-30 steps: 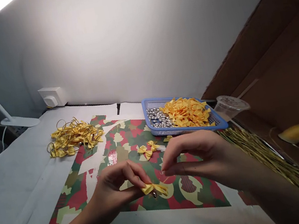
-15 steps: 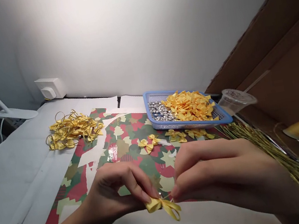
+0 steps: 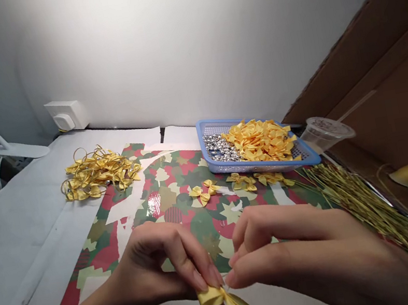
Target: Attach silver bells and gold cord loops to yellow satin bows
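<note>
My left hand (image 3: pixel 168 264) pinches a yellow ribbon bow (image 3: pixel 211 297) between thumb and fingers, low in the middle of the view. The loops and tails of the bow hang down to the right. My right hand (image 3: pixel 285 254) is closed at the fingertips right beside the knot of the bow, on what looks like a thin cord, mostly hidden by the fingers. Several loose yellow bows (image 3: pixel 204 193) lie on the patterned paper (image 3: pixel 180 177) beyond both hands.
A blue basket (image 3: pixel 261 166) holds silver beads (image 3: pixel 221 148) and many yellow bows (image 3: pixel 265 139). Gold cords (image 3: pixel 372 212) lie at right, near a clear plastic cup (image 3: pixel 323 134). Looped bows (image 3: pixel 99 173) are heaped at left, near a white lamp base (image 3: pixel 21 150).
Both hands now sit slightly lower with the bow, which hangs further down. My right fingertips have come in closer to the knot, and its upper fingers are raised a little apart from the thumb.
</note>
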Available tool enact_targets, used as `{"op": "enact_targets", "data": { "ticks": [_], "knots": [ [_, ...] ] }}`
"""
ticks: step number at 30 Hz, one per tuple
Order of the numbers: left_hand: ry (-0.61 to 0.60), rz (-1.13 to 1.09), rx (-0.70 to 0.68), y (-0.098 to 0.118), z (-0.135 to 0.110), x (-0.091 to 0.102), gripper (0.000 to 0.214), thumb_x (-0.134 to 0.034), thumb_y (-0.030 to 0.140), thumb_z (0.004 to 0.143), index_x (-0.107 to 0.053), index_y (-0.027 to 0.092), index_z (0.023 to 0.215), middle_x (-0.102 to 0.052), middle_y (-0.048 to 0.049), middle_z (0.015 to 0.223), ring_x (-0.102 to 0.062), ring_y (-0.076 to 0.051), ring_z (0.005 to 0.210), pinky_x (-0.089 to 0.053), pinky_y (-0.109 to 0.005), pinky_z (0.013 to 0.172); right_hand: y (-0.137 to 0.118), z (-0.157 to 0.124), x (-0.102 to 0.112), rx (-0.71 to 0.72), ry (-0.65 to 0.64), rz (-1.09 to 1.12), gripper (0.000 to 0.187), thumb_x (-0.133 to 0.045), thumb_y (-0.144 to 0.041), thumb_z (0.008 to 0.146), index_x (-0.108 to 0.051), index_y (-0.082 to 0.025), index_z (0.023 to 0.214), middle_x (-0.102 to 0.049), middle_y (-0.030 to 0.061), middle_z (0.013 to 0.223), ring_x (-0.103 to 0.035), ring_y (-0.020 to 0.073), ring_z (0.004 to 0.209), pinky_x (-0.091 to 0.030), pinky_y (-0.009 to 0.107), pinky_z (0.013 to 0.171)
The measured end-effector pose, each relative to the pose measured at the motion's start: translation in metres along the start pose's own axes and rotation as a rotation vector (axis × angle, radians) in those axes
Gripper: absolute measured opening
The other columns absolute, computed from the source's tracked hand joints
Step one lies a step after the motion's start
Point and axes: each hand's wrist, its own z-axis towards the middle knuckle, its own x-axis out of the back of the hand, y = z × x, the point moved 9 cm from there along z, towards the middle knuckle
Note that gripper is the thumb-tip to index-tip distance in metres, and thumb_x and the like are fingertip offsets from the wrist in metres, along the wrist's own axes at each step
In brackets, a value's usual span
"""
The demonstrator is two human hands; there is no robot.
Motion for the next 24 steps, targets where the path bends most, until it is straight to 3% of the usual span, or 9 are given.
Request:
{"op": "enact_targets", "data": {
  "ticks": [5, 12, 19, 24],
  "knots": [
    [0.017, 0.008, 0.017, -0.001, 0.0, 0.001, 0.018, -0.075, 0.004, 0.069, -0.073, 0.023, 0.068, -0.075, -0.0023, 0.071, -0.072, -0.018, 0.065, -0.06, -0.027, 0.059, -0.003, 0.0, -0.005, 0.063, -0.061, 0.033, 0.023, -0.061, -0.037, 0.084, -0.069, -0.022, 0.069, -0.065, 0.0013, 0.067, -0.062, 0.013, 0.06, -0.047, 0.015, 0.045],
    [0.023, 0.035, 0.009, 0.001, 0.0, 0.002, 0.02, -0.075, 0.004, 0.069, -0.073, 0.024, 0.068, -0.075, -0.0014, 0.071, -0.071, -0.018, 0.063, -0.058, -0.026, 0.058, -0.01, -0.004, -0.005, 0.2, -0.043, -0.028, 0.022, -0.056, -0.037, 0.087, -0.071, -0.025, 0.075, -0.065, 0.0017, 0.069, -0.062, 0.014, 0.061, -0.049, 0.017, 0.048],
    [0.018, 0.025, 0.007, -0.001, 0.0, 0.0, 0.022, -0.074, 0.001, 0.069, -0.073, 0.024, 0.068, -0.075, -0.0006, 0.071, -0.071, -0.017, 0.064, -0.058, -0.025, 0.059, -0.011, 0.0, -0.004, 0.071, -0.056, -0.097, 0.02, -0.059, -0.031, 0.086, -0.067, -0.024, 0.069, -0.066, -0.001, 0.067, -0.062, 0.0121, 0.059, -0.048, 0.015, 0.046],
    [0.019, 0.032, 0.037, -0.003, 0.001, 0.0, 0.019, -0.075, 0.004, 0.069, -0.072, 0.022, 0.064, -0.074, -0.0024, 0.07, -0.071, -0.018, 0.063, -0.058, -0.026, 0.058, -0.018, 0.002, -0.003, 0.063, -0.021, -0.13, 0.021, -0.061, -0.029, 0.085, -0.064, -0.024, 0.065, -0.066, -0.0013, 0.064, -0.062, 0.0127, 0.057, -0.048, 0.016, 0.047]
  ]
}}
